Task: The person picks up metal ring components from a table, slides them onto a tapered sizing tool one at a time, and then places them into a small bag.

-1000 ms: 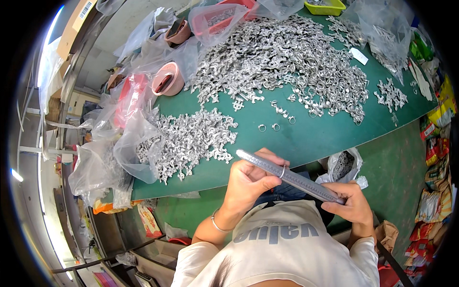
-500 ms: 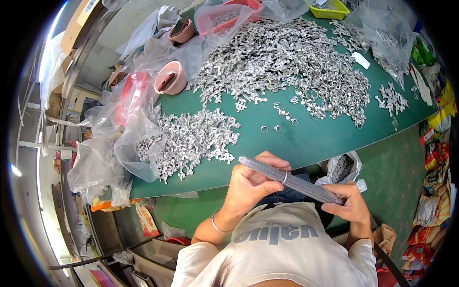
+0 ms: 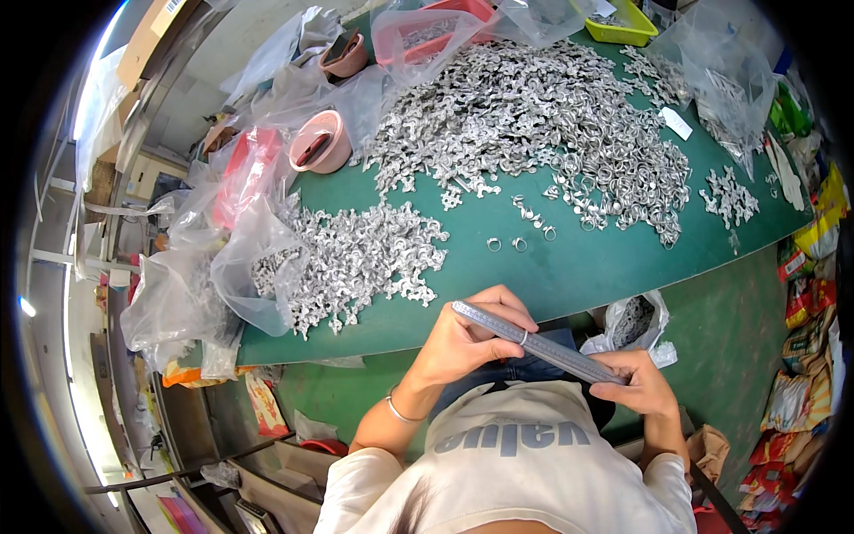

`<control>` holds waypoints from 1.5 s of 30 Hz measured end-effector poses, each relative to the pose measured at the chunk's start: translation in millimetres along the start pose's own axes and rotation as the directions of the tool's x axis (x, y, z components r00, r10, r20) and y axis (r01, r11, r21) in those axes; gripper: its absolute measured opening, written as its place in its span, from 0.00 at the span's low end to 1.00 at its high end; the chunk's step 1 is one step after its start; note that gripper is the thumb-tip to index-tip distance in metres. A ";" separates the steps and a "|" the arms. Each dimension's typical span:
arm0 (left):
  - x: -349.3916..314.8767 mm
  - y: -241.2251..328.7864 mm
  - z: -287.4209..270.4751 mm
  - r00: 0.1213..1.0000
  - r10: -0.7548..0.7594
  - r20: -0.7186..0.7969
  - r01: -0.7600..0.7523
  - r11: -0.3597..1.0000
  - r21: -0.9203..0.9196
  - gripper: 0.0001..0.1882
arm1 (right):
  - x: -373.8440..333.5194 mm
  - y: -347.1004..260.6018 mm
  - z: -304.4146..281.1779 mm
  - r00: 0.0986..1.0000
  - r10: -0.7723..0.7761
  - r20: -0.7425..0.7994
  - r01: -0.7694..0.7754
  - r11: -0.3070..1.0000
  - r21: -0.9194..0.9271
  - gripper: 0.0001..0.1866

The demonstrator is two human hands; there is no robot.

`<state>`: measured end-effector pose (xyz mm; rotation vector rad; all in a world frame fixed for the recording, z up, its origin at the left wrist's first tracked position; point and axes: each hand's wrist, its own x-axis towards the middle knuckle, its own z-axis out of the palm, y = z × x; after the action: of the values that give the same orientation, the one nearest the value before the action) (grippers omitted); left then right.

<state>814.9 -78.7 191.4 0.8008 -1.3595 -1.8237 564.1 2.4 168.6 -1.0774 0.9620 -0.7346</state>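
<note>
A grey ring mandrel slants across in front of my chest, just off the table's near edge. One thin silver ring encircles it near the middle. My left hand is closed around the mandrel's upper left part, its thumb close to the ring and some fingers hidden behind. At the lower right end, my right hand grips the mandrel between thumb and fingers. Beyond my hands, a few loose rings lie on the green table.
A large heap of silver rings and castings covers the table's far side, with a smaller pile of castings at left. Pink cup, red basket, yellow-green basket and plastic bags surround them. A white sack stands below the edge.
My right hand and the mandrel's right end have shifted slightly left. Both hands keep their hold, and the ring is still around the mandrel. The whole view has shifted a little.
</note>
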 end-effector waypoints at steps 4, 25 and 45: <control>-1.2 -11.4 0.1 0.995 0.093 -0.023 -0.093 0.995 -0.025 0.13 | 0.9 6.8 2.5 0.999 0.031 -0.038 -0.028 0.997 0.069 0.18; 3.9 22.0 -23.7 0.887 0.330 -0.324 -0.358 0.934 -0.027 0.19 | 3.1 6.3 -11.2 0.990 0.112 -0.082 -0.107 0.992 0.069 0.15; 1.5 5.8 -16.7 0.977 -0.203 -0.059 0.036 0.433 -0.901 0.19 | 1.6 11.8 -7.8 1.000 0.012 -0.008 -0.009 0.945 0.328 0.18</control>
<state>828.7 -89.8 192.7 0.4106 -0.0513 -2.1546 558.1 1.8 155.7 -0.7762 0.8171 -0.8580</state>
